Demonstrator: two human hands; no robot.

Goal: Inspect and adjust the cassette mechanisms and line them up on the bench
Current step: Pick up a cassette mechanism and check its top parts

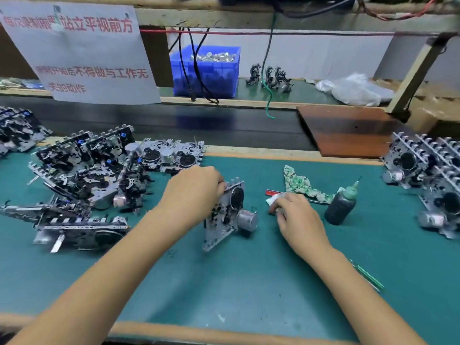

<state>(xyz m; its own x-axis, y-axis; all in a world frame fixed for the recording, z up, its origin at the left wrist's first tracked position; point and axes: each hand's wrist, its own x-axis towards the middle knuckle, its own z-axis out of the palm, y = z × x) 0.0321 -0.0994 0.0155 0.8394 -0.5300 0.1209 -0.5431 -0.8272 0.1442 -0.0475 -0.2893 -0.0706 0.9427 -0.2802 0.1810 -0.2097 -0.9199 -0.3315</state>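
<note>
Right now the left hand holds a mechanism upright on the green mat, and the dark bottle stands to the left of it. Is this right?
Not quite. The head view shows the left hand holding the mechanism upright on the mat, but the bottle stands to its right, beyond the right hand.
</note>
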